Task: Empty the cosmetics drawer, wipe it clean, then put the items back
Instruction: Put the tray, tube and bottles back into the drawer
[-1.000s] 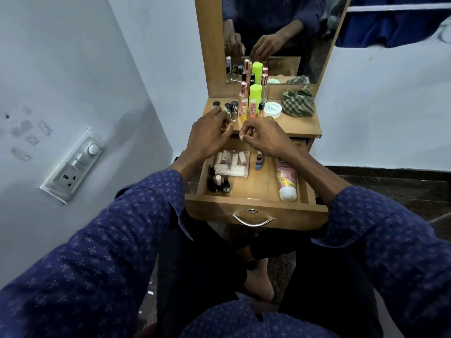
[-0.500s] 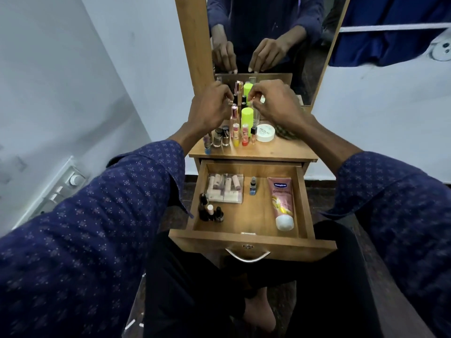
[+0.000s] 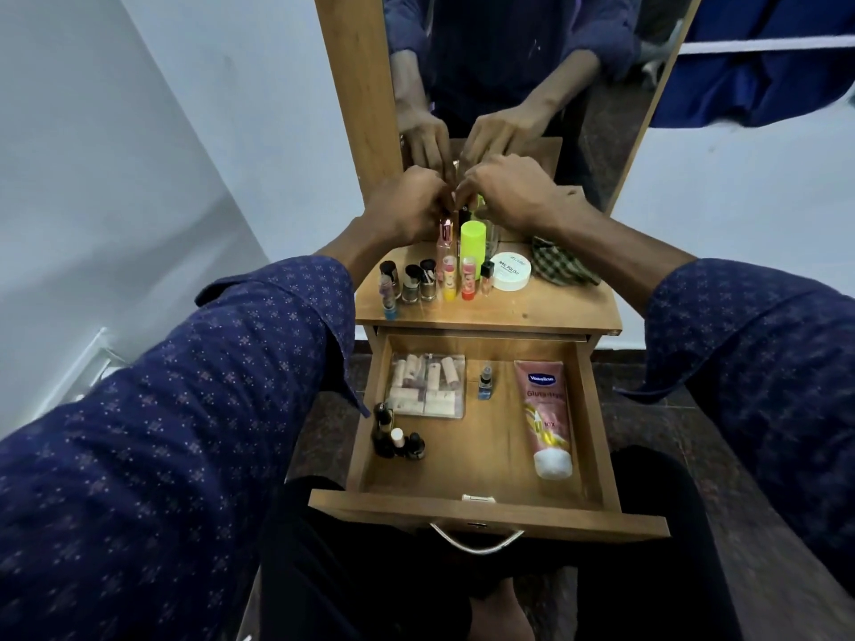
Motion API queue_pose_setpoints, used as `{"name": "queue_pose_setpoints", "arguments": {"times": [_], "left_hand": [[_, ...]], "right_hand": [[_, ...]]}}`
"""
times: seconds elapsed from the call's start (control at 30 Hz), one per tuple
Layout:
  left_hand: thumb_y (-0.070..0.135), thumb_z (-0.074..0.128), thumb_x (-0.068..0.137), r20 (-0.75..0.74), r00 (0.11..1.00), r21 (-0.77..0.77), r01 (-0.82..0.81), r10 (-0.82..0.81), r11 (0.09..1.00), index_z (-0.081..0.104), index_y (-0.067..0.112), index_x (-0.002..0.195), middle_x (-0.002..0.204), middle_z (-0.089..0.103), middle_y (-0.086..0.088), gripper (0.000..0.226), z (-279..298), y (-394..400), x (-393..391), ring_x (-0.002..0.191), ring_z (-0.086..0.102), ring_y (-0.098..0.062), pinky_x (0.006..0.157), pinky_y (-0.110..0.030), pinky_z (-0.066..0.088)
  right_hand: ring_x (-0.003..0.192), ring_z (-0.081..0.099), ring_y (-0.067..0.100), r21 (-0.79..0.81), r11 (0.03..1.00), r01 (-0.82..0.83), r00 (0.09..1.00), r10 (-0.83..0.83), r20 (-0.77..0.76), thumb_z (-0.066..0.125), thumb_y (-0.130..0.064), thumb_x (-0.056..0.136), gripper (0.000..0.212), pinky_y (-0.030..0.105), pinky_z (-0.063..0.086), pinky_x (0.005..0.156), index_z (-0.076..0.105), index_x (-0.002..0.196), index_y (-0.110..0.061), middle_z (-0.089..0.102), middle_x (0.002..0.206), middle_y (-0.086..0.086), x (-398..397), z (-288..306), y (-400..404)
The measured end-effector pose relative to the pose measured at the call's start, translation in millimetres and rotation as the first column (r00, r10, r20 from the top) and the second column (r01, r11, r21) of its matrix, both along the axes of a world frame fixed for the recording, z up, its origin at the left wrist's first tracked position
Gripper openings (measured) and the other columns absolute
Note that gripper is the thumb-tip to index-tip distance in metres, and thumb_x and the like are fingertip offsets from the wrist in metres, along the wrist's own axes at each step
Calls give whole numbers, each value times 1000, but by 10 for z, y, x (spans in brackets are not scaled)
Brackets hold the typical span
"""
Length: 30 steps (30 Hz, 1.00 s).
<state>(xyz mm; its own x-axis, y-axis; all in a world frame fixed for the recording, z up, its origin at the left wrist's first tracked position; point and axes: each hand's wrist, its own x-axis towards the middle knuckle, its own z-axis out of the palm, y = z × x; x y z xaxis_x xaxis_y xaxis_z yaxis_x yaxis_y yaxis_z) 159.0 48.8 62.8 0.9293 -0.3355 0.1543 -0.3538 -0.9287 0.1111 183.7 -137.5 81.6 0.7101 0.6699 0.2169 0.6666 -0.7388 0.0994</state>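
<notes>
Comparing the present view with those a second and half a second back, both hands are seen to have been carried from the table's front edge, above the drawer (image 3: 467,511), up to the back of the table (image 3: 546,312) by the mirror (image 3: 532,62). The left hand (image 3: 407,210) and right hand (image 3: 513,196) are now held close together over the tall bottles at the rear, fingers curled inward so that the fingertips nearly meet. Something small seems to be pinched there, but what each grip holds cannot be told, since the fingertips are hidden behind the knuckles. The items on the table have not been disturbed: the green tube (image 3: 473,240), the row of small bottles (image 3: 416,282), the white jar (image 3: 510,270) and the checked cloth (image 3: 557,266) are standing as before. In the drawer, the clear box (image 3: 428,384), the little blue bottle (image 3: 485,386), the pink lotion tube (image 3: 546,416) and the dark polish bottles (image 3: 400,439) are lying where they were. The emptying stage is therefore judged to be only partly done: an item is probably being set among the rear bottles, and four groups are left to be lifted out before the cloth can be used for wiping.
</notes>
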Motion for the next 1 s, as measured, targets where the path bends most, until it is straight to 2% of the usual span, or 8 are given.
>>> {"name": "queue_pose_setpoints", "arguments": {"times": [0.13, 0.27, 0.4, 0.53, 0.6, 0.7, 0.9, 1.0], "left_hand": [[35, 60, 76, -12, 999, -72, -36, 35, 997, 80, 15, 95, 90, 75, -5, 34, -77, -15, 31, 78, 69, -25, 68, -47, 58], [14, 70, 88, 5, 999, -138, -48, 49, 989, 77, 9, 96, 88, 73, -8, 12, -103, -3, -37, 75, 66, -24, 67, -49, 57], [8, 66, 89, 70, 993, -148, -80, 91, 986, 75, 9, 95, 96, 70, -8, 10, -66, 7, -153, 83, 65, -27, 68, -47, 54], [11, 65, 91, 168, 976, -112, -120, 138, 986, 74, 10, 102, 110, 68, -7, 14, 104, 13, -299, 95, 63, -26, 71, -43, 50], [13, 65, 91, 228, 964, -93, -116, 134, 989, 72, 12, 102, 109, 67, -4, 13, 187, 23, -372, 95, 63, -26, 65, -38, 42], [13, 66, 91, 311, 942, -102, -97, 125, 990, 69, 16, 105, 110, 65, -2, 15, 308, 29, -498, 95, 62, -25, 65, -33, 34], [7, 71, 90, 378, 911, -226, -83, 166, 970, 69, 21, 109, 116, 66, 4, 23, 483, 47, -829, 97, 66, -21, 67, -32, 46], [7, 74, 89, 384, 905, -276, -76, 183, 958, 71, 22, 110, 117, 68, 4, 26, 475, 11, -1011, 98, 66, -18, 70, -26, 45]], "right_hand": [[94, 68, 37, 33, 999, 14, 999, -15, 32, 70, -21, 88, 16, 45, 55, 69, 74, 102, -27, 74, 103, 4, 5, -49, 57], [90, 66, 35, 56, 998, 14, 999, -16, 33, 78, -24, 86, 17, 40, 46, 62, 67, 99, -25, 72, 97, 5, 53, -93, 92], [93, 66, 34, 107, 994, 26, 1000, -28, 12, 78, -20, 87, 21, 42, 50, 68, 70, 106, -22, 72, 99, 7, 11, -83, 113], [94, 69, 30, 219, 975, 35, 998, -45, 42, 78, -25, 90, 14, 44, 56, 75, 72, 103, -25, 74, 101, 3, -68, 25, 101], [95, 71, 24, 301, 953, 40, 996, -63, 66, 77, -28, 91, 12, 40, 56, 77, 72, 101, -27, 75, 102, -3, -135, 105, 92], [94, 71, 14, 477, 876, 66, 989, -120, 83, 76, -33, 89, 13, 37, 57, 77, 72, 100, -29, 75, 101, -11, -256, 235, 62], [86, 70, 0, 649, 761, 14, 991, -97, 92, 77, -29, 90, 10, 31, 60, 76, 75, 99, -27, 76, 97, -14, -664, 435, -42], [85, 68, -2, 687, 726, 14, 993, -91, 76, 78, -29, 89, 12, 29, 60, 77, 76, 100, -25, 76, 96, -14, -877, 455, -114]]}}
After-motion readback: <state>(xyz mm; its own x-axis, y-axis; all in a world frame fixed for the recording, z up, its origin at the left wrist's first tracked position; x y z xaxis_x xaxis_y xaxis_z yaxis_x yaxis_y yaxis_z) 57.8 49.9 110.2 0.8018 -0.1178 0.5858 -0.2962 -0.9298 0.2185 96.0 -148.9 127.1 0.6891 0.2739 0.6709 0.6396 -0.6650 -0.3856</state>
